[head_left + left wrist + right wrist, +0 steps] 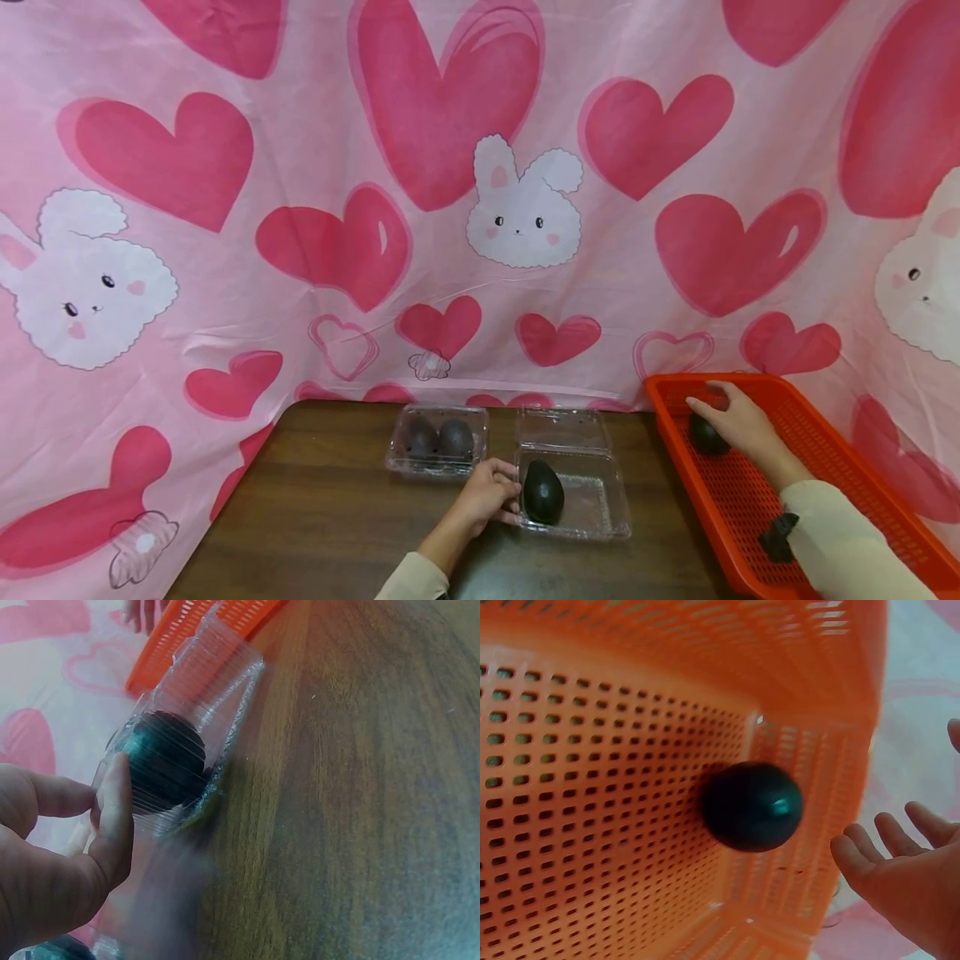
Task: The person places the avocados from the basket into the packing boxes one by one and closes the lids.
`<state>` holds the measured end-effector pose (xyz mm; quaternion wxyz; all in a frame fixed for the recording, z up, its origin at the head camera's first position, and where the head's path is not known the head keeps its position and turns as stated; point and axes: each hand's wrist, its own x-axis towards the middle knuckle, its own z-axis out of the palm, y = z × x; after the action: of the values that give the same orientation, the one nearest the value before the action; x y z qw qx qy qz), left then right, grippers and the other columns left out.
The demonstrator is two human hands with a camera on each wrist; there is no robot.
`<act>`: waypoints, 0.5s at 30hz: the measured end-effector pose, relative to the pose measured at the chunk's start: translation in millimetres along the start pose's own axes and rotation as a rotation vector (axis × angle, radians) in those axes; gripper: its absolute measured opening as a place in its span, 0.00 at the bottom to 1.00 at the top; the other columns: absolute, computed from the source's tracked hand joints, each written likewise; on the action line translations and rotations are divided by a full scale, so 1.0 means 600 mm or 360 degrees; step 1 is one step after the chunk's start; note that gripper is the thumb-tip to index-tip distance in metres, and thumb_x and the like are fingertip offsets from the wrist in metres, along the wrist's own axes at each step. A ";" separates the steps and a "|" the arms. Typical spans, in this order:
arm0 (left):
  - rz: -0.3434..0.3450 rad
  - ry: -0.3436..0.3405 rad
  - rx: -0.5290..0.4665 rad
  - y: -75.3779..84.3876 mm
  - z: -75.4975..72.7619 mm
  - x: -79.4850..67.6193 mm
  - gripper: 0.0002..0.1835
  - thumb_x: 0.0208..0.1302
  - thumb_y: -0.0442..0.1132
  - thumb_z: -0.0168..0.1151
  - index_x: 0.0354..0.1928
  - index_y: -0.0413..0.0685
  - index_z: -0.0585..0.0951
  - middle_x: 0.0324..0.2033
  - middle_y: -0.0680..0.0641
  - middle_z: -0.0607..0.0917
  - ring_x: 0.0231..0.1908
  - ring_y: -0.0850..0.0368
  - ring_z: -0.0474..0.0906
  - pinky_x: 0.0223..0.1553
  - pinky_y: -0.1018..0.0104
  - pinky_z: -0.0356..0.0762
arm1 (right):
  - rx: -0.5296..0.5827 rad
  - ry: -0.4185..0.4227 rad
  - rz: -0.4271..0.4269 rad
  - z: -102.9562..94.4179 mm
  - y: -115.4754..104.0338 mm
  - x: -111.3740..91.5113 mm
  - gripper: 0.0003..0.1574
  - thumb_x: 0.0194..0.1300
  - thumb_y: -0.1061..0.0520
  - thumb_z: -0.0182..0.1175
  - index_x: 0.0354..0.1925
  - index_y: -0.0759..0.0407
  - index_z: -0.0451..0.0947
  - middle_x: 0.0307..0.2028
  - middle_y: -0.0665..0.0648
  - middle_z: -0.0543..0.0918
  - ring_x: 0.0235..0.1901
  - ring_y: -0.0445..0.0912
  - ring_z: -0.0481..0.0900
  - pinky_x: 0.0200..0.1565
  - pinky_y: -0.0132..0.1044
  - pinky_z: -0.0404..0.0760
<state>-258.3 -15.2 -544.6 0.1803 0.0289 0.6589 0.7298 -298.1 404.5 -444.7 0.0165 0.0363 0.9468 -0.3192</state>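
Note:
An opened clear plastic clamshell box (592, 504) stands on the table with one dark avocado (543, 493) in its left side. My left hand (487, 502) pinches the box's left wall between thumb and fingers, as the left wrist view (67, 847) also shows. Another dark avocado (751, 806) lies at the far end of the orange basket (615, 757). Just above that avocado hovers my right hand (742, 423), fingers spread and apart from it in the right wrist view.
A second clear box (437, 462), lid closed, holds two dark avocados behind my left hand. The orange basket's raised rim (678, 475) borders the wooden table (315, 517) on the right. A pink heart-print cloth (322, 275) hangs behind.

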 end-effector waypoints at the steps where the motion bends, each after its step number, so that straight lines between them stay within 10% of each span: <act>1: -0.0006 0.0000 -0.0002 0.000 0.000 0.000 0.15 0.66 0.23 0.57 0.53 0.29 0.71 0.26 0.47 0.76 0.21 0.58 0.74 0.20 0.63 0.88 | -0.0003 -0.0006 0.0008 0.000 0.004 0.001 0.60 0.74 0.28 0.50 0.77 0.74 0.47 0.72 0.84 0.55 0.65 0.78 0.61 0.63 0.77 0.68; 15: -0.0013 0.0000 0.0011 -0.002 -0.002 0.004 0.15 0.66 0.23 0.58 0.53 0.29 0.71 0.27 0.47 0.76 0.21 0.57 0.74 0.20 0.64 0.87 | 0.0040 -0.0077 0.0140 0.022 0.063 0.034 0.71 0.69 0.27 0.57 0.77 0.78 0.38 0.72 0.87 0.47 0.68 0.81 0.54 0.67 0.79 0.61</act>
<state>-260.3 -15.5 -546.5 0.1832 0.0270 0.6616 0.7266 -315.2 427.8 -478.9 0.0529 0.0703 0.9395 -0.3309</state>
